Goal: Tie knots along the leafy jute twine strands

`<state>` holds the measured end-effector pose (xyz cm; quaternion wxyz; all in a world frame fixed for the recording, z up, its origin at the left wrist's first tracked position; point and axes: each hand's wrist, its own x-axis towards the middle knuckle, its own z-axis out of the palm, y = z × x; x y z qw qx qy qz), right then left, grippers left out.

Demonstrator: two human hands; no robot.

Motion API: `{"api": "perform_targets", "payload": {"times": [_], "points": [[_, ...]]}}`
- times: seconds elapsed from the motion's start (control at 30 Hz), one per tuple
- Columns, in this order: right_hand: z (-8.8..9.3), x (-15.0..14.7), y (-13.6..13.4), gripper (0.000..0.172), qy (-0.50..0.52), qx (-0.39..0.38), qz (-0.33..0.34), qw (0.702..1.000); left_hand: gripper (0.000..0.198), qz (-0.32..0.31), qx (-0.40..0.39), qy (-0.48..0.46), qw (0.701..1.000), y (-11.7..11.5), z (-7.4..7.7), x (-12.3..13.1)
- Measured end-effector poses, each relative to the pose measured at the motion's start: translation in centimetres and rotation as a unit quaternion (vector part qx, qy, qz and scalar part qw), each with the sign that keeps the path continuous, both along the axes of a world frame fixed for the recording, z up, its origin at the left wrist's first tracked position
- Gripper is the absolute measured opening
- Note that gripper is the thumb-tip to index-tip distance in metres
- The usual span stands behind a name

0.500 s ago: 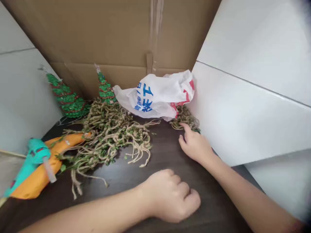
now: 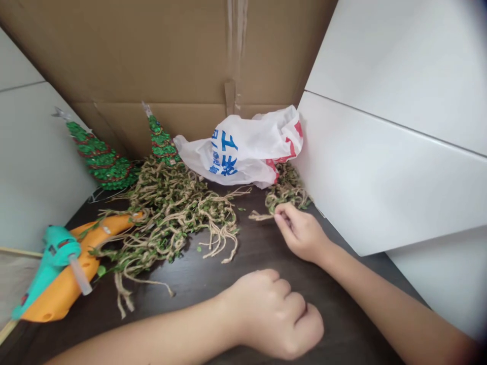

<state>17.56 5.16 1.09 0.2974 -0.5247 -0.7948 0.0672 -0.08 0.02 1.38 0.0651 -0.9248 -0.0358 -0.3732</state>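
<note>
My right hand (image 2: 302, 230) pinches the end of a braided twine garland with small green leaves (image 2: 289, 195). A knotted tail of the twine sticks out to the left of the fingertips. The rest of that garland lies in a small heap, partly under a white plastic bag (image 2: 247, 147). In the foreground my left hand (image 2: 279, 314) is closed in a fist on the dark table, with nothing showing from it. A larger heap of leafy twine garlands (image 2: 171, 203) spreads over the left and middle of the table.
At the left lie a teal glue gun (image 2: 61, 248) and an orange glue gun (image 2: 91, 248). Two green tinsel trees (image 2: 102, 159) stand behind. A cardboard sheet (image 2: 152, 56) closes the back, with white panels (image 2: 380, 152) at both sides.
My right hand has gone from a pointing finger at the small heap to a pinch on the garland's end, drawn slightly toward me. My left fist has shifted slightly right and down.
</note>
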Motion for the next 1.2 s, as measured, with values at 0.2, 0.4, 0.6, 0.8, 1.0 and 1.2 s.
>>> {"api": "perform_targets", "payload": {"times": [0.2, 0.4, 0.6, 0.8, 1.0, 1.2], "points": [[0.3, -2.8, -2.1, 0.008, 0.044, 0.168, 0.261, 0.950, 0.020, -0.013, -0.036, -0.079, 0.996, -1.3, -0.9, -0.1], [-0.8, -1.3, -1.0, 0.012, 0.074, 0.102, 0.075, 0.989, 0.007, -0.061, -0.018, -0.046, 0.997, -0.9, -0.4, 0.1], [0.0, -2.8, -2.6, 0.035, 0.004, -0.085, -0.034, 0.996, 0.010, -0.035, -0.034, -0.028, 0.998, -2.6, -0.9, 0.0], [0.2, -4.2, -3.5, 0.037, -0.047, -0.124, -0.060, 0.989, 0.038, -0.017, -0.021, 0.038, 0.999, -5.2, -1.7, 0.3], [-0.3, -3.7, -3.3, 0.024, -0.006, -0.125, -0.063, 0.990, 0.025, -0.023, -0.024, 0.159, 0.987, -5.3, -2.3, 0.1], [-1.2, -3.3, -2.8, 0.022, 0.045, -0.100, -0.060, 0.992, 0.024, -0.029, -0.050, 0.107, 0.993, -5.0, -1.6, 0.2]]}}
